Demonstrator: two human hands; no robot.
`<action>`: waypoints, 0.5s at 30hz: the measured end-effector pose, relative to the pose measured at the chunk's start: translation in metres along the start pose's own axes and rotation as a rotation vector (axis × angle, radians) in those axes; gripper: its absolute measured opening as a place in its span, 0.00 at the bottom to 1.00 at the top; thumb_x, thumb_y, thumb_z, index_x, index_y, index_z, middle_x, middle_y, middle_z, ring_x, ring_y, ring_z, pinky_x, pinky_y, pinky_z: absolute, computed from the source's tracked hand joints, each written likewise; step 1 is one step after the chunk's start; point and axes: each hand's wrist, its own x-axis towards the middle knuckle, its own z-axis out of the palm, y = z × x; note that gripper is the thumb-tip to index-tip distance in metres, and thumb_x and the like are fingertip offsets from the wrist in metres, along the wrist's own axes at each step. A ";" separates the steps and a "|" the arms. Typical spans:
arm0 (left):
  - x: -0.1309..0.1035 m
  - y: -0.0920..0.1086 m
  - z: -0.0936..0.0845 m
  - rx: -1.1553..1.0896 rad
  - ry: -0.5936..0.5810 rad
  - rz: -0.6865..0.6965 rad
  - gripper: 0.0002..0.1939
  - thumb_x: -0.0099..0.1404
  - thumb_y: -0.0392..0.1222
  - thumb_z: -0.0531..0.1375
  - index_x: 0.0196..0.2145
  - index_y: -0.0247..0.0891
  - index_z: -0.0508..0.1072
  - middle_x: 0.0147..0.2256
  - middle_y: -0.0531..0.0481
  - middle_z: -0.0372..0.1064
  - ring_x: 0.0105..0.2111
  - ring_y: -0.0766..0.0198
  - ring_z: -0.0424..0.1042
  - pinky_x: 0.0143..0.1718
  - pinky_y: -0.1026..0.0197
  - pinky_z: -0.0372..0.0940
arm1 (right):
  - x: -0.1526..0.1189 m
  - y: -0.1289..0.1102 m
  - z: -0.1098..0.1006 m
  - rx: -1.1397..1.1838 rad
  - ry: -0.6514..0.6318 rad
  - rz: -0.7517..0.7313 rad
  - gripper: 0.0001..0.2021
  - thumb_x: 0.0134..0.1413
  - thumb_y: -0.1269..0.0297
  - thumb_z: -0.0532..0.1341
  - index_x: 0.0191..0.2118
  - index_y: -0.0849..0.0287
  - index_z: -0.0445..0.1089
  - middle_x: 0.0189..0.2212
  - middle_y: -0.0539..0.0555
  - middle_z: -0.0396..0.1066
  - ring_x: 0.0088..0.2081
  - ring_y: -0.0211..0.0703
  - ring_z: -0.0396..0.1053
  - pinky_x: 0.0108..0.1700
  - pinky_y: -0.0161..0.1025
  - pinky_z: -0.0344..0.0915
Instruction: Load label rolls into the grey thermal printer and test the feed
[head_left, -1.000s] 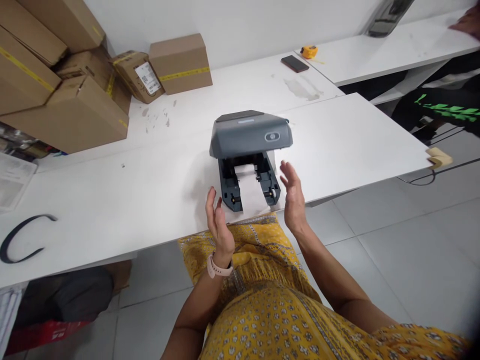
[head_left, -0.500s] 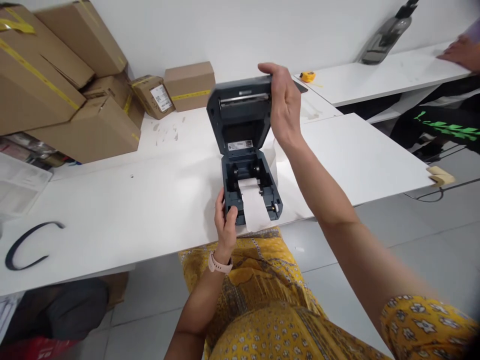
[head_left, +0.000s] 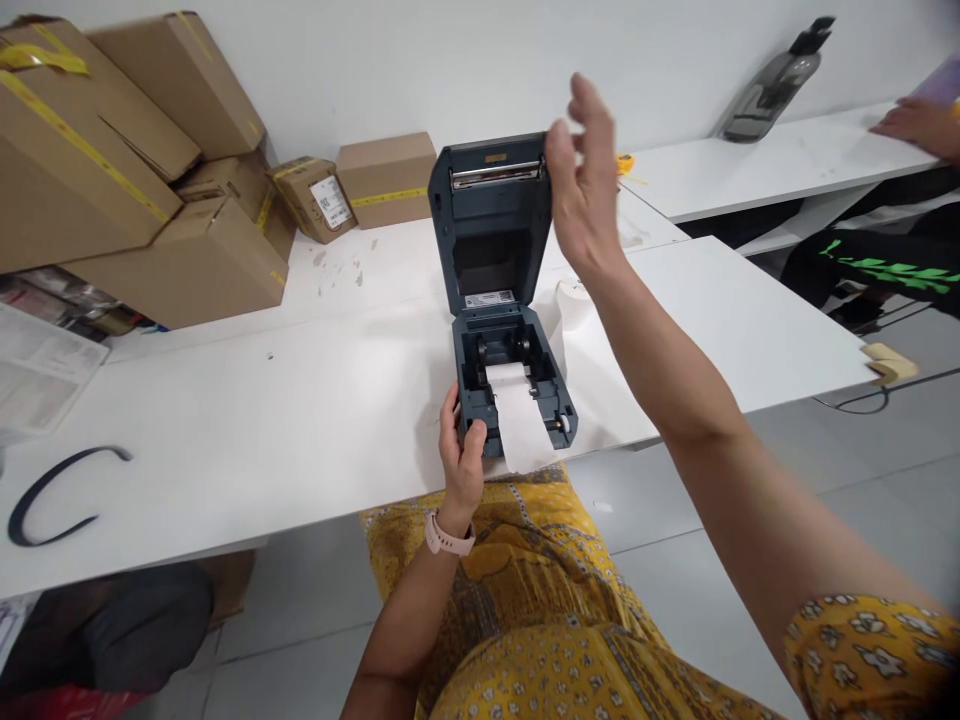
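Note:
A dark grey label printer (head_left: 469,395) stands at the front edge of the white table with its lid (head_left: 491,210) raised nearly upright. A strip of white paper (head_left: 521,425) runs from inside the printer over its front edge. My left hand (head_left: 463,450) grips the printer's front left corner, thumb on top and fingers along the side. My right hand (head_left: 589,175) is beside the lid's upper right corner, fingers apart and pointing up; its thumb side is close to the lid, and whether it touches is unclear. White paper (head_left: 574,305) lies behind the printer on the right.
Cardboard boxes (head_left: 142,260) are piled at the back left, with smaller ones (head_left: 390,180) near the wall. A black curved band (head_left: 34,495) lies at the left. On the right shelf are a pump bottle (head_left: 772,90) and another person's hand (head_left: 919,125).
The lid has swung further open. My right hand has moved up and right, its fingers loosening from the lid's edge. My left hand still holds the printer.

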 end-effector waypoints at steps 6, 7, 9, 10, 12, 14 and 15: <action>0.029 0.007 -0.010 0.012 0.058 -0.009 0.30 0.68 0.56 0.62 0.64 0.45 0.68 0.69 0.40 0.62 0.69 0.46 0.63 0.69 0.45 0.60 | -0.075 -0.011 -0.032 -0.251 -0.676 -0.241 0.25 0.75 0.53 0.45 0.42 0.57 0.77 0.40 0.59 0.80 0.42 0.50 0.75 0.50 0.49 0.67; 0.042 0.009 -0.012 0.021 0.054 0.001 0.30 0.67 0.55 0.63 0.63 0.45 0.68 0.69 0.40 0.62 0.69 0.46 0.62 0.69 0.44 0.58 | -0.082 -0.008 -0.028 -0.310 -0.876 -0.295 0.21 0.73 0.58 0.48 0.42 0.58 0.78 0.39 0.59 0.81 0.43 0.50 0.76 0.52 0.49 0.66; 0.073 0.011 -0.013 0.037 -0.021 -0.001 0.32 0.64 0.50 0.66 0.64 0.45 0.67 0.70 0.40 0.60 0.71 0.45 0.59 0.71 0.42 0.55 | -0.090 -0.003 -0.016 -0.433 -1.154 -0.403 0.17 0.68 0.67 0.51 0.44 0.59 0.80 0.40 0.59 0.82 0.46 0.51 0.77 0.61 0.51 0.60; 0.088 0.011 -0.012 0.055 -0.077 -0.007 0.35 0.61 0.47 0.67 0.65 0.45 0.66 0.71 0.41 0.59 0.72 0.45 0.57 0.72 0.41 0.53 | -0.091 -0.002 -0.009 -0.490 -1.239 -0.445 0.17 0.65 0.70 0.52 0.45 0.59 0.80 0.41 0.59 0.82 0.47 0.50 0.77 0.64 0.53 0.56; 0.111 0.010 -0.009 0.063 -0.205 -0.051 0.41 0.56 0.42 0.69 0.66 0.44 0.64 0.71 0.40 0.58 0.72 0.44 0.55 0.72 0.40 0.52 | -0.089 -0.004 0.004 -0.581 -1.380 -0.480 0.18 0.62 0.73 0.53 0.46 0.61 0.80 0.41 0.61 0.83 0.47 0.50 0.78 0.68 0.54 0.51; 0.124 0.007 -0.007 0.048 -0.305 -0.081 0.46 0.54 0.41 0.70 0.68 0.43 0.61 0.70 0.39 0.58 0.72 0.43 0.56 0.72 0.40 0.54 | -0.084 -0.008 0.012 -0.598 -1.509 -0.469 0.18 0.63 0.72 0.52 0.45 0.62 0.80 0.40 0.61 0.83 0.46 0.50 0.78 0.69 0.55 0.49; 0.127 0.005 -0.007 0.042 -0.336 -0.084 0.47 0.54 0.41 0.70 0.69 0.44 0.59 0.70 0.39 0.59 0.72 0.43 0.57 0.72 0.41 0.54 | -0.081 -0.010 0.014 -0.577 -1.555 -0.456 0.18 0.64 0.71 0.51 0.45 0.62 0.80 0.40 0.61 0.83 0.45 0.51 0.78 0.68 0.55 0.50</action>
